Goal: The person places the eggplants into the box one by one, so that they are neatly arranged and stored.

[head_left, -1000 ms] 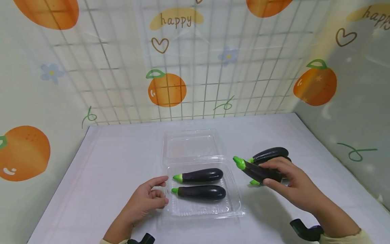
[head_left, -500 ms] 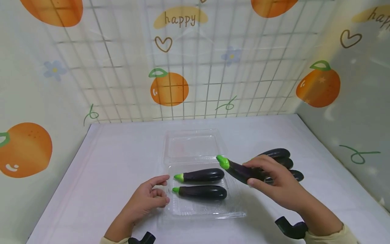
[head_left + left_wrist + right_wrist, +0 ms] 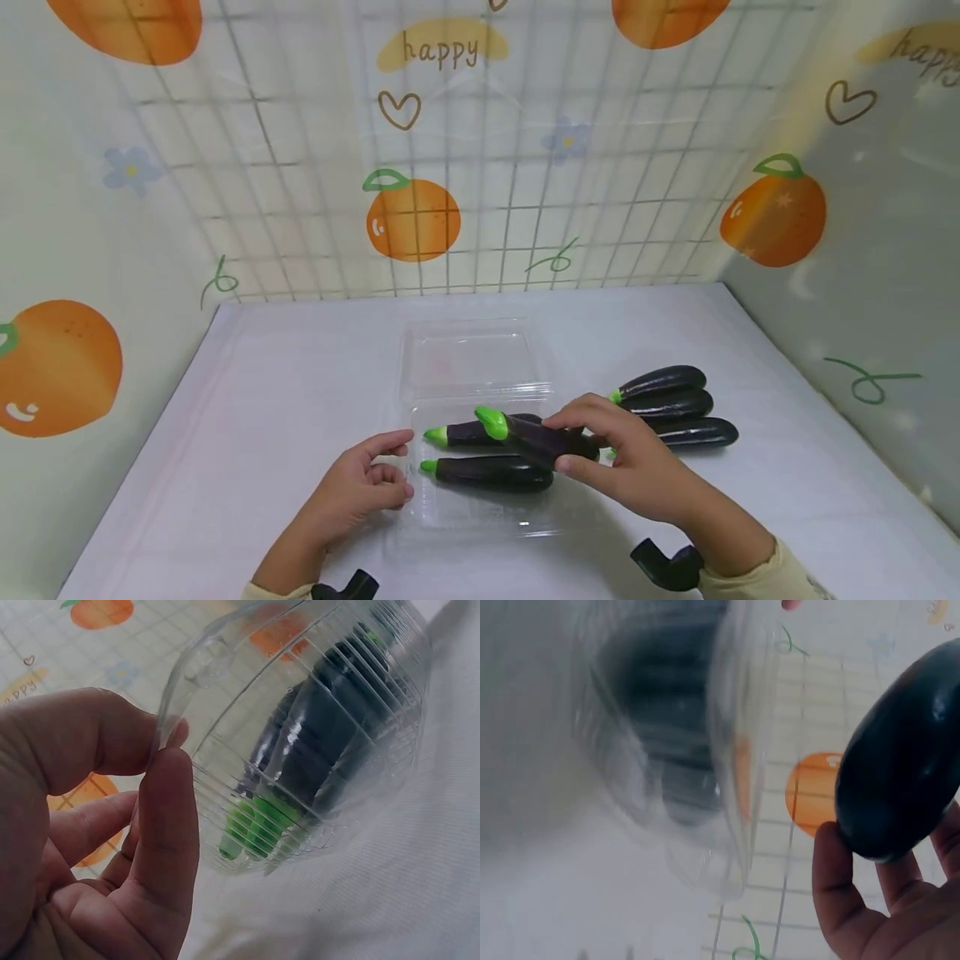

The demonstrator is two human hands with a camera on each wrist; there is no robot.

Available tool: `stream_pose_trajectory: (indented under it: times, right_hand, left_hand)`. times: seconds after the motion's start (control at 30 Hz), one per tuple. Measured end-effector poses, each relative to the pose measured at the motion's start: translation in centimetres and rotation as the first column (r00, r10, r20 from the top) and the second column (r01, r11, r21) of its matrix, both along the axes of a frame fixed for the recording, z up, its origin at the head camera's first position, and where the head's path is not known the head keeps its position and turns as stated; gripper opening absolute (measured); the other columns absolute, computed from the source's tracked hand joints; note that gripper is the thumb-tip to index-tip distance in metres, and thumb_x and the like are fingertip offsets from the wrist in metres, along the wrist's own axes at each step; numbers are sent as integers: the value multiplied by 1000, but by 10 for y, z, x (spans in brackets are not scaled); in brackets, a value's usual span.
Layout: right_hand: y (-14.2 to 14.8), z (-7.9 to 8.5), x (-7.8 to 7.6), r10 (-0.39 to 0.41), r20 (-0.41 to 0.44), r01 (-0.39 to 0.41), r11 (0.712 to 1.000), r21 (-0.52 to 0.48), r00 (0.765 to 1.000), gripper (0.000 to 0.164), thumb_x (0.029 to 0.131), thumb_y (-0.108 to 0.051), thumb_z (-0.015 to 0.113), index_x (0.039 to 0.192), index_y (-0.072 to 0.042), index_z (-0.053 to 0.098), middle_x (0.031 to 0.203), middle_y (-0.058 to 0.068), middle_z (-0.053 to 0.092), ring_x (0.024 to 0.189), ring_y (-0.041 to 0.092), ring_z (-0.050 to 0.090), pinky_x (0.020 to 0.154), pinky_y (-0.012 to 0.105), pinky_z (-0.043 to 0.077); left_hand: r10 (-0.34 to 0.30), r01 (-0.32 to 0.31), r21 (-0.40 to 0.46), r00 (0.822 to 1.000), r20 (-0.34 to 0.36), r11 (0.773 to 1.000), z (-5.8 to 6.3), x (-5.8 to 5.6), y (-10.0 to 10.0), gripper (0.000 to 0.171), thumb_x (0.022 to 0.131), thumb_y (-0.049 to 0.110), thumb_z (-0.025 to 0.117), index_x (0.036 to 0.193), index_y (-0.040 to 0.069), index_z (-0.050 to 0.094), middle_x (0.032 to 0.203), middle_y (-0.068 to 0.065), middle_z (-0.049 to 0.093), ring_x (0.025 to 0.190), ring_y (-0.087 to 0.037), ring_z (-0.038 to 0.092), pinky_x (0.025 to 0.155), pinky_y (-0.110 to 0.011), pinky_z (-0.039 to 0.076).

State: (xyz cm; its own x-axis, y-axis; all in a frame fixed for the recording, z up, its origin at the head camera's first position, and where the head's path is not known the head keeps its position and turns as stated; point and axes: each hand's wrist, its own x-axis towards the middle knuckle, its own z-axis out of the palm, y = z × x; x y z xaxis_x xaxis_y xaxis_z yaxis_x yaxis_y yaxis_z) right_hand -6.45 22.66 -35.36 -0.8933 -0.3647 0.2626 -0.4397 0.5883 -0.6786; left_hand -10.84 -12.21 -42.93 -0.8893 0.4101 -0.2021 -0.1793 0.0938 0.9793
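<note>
A clear plastic clamshell box lies with its lid folded back on the table. My left hand is at its left side; in the left wrist view the thumb and fingers pinch the box's rim. Inside lie two dark eggplants, the front one fully in the box and the rear one partly covered from above. My right hand grips a third eggplant by its thick end, over the box, its green stem pointing left. The right wrist view shows this eggplant's rounded end between the fingers.
Three more eggplants lie together on the white table right of the box. The open lid lies flat behind the box. A patterned curtain with oranges over a wire grid stands at the back.
My right hand has carried the eggplant leftward from beside the loose eggplants to over the box. The left hand has stayed at the box's left rim.
</note>
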Motion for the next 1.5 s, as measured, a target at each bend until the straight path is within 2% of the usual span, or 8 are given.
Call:
stream_pose_trajectory:
  times: [0.23,0.37,0.57,0.67,0.9,1.23,1.5]
  right_hand:
    - [-19,-8,-3,47,61,-50,998,47,997,34,91,-38,75,123,-37,66,119,-14,63,105,11,57,78,28,51]
    - [-27,-12,-3,86,54,-90,993,82,995,33,91,-41,74,123,-35,67,120,-13,62,106,11,57,77,27,50]
    - [-35,-15,-4,111,109,-128,979,160,988,33,90,-47,72,122,-37,68,118,-16,61,110,9,56,87,29,51]
    - [-37,-17,-4,112,134,-137,971,197,985,33,90,-49,72,121,-38,68,116,-19,61,111,8,56,94,34,51]
    - [-38,-21,-5,82,193,-134,952,275,978,30,89,-50,73,117,-40,69,114,-22,59,114,10,56,97,41,51]
    - [-38,-27,-6,67,192,-133,926,355,979,29,87,-45,77,115,-41,70,112,-22,59,111,9,51,92,37,49]
    - [-40,-26,-5,29,229,-112,926,360,973,36,84,-50,78,116,-38,71,112,-18,61,110,11,50,90,39,50]
  left_hand:
    - [2,-2,-9,1000,-5,1000,0,0,-1,74,81,0,71,150,3,45,140,-20,44,79,-13,61,68,-23,54]
    - [-1,1,-13,1000,-5,1000,1,0,-1,74,81,1,72,150,3,45,141,-21,44,79,-13,61,69,-22,54]
    - [-8,8,-12,1000,-7,1000,1,0,-1,74,82,2,72,151,3,44,142,-21,44,79,-14,61,69,-23,55]
    - [-9,9,-13,1000,-11,1000,1,0,-1,74,82,1,71,151,2,43,141,-21,44,79,-14,62,69,-23,55]
    - [2,-2,-6,1000,-3,1000,1,2,0,73,82,2,72,150,2,45,140,-21,45,79,-13,62,71,-25,56]
    - [28,-29,-22,999,-16,999,2,3,3,66,86,3,71,148,2,48,138,-22,48,83,-14,63,70,-27,59]
    - [32,-32,-7,999,2,999,1,4,4,66,86,4,71,148,2,48,138,-21,48,82,-13,62,70,-27,58]
